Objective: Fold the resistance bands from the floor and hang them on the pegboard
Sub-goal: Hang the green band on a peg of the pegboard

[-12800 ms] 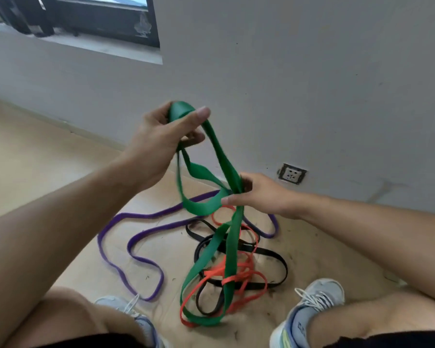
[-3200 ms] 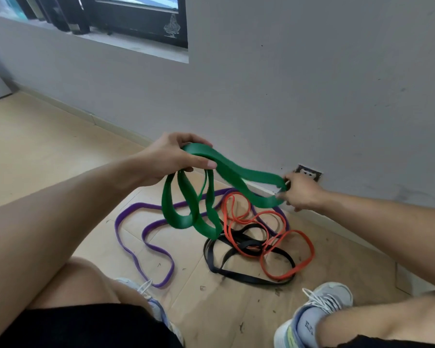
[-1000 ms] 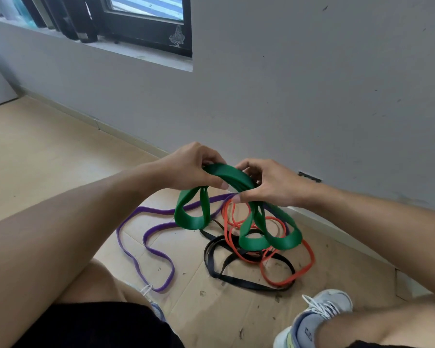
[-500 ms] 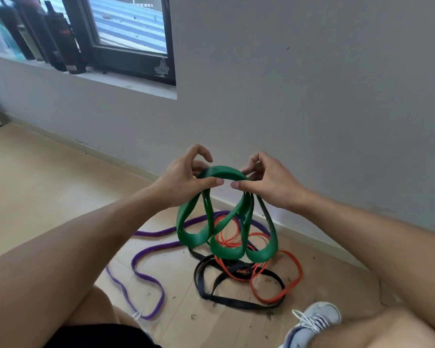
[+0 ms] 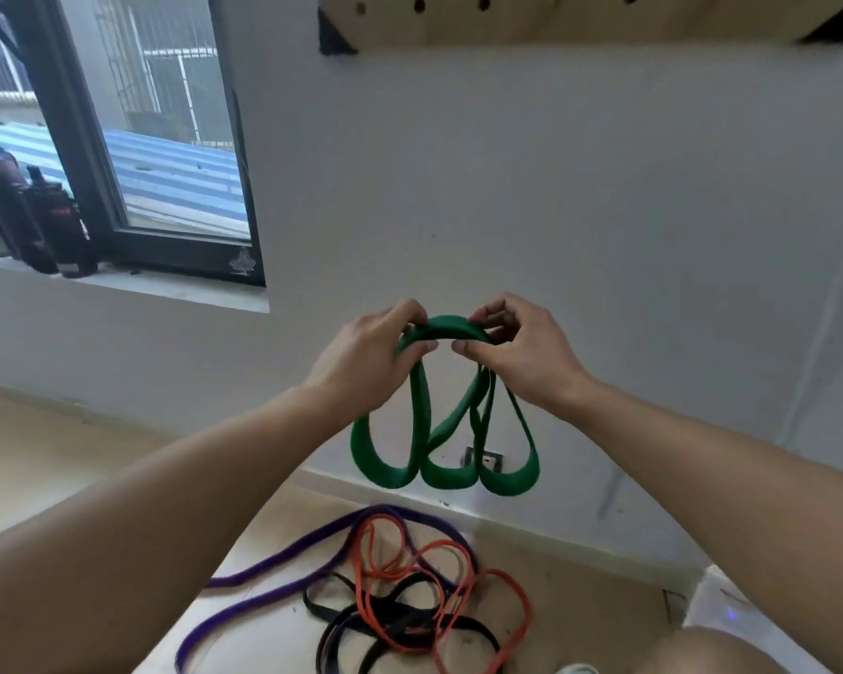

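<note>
Both grips are closed on the green band [image 5: 446, 420]: the left hand [image 5: 366, 362] pinches the gathered top of the folds between thumb and curled fingers, and the right hand [image 5: 517, 355] does the same just beside it, thumb tips nearly meeting under a short arch of band that bridges the two hands. This single head view places the hands at the centre of the frame, held up in front of the grey wall [image 5: 604, 211]. From the two grips the band hangs down in three loops side by side, their bottoms level and clear of the floor [image 5: 45, 479], so the bundle's long axis runs vertically with the gathered end uppermost. The pegboard [image 5: 556, 17] shows only as a pale wooden strip with dark holes along the upper edge of the frame, above the hands and slightly to the right; no peg is visible in this frame. I judge the coming move to be a lift straight up, with the right hand marginally the nearer. At the lower centre of the frame, on the floor, lie the purple band [image 5: 283, 591], the orange band [image 5: 478, 595] and the black band [image 5: 395, 629], tangled over one another and not yet folded.
</note>
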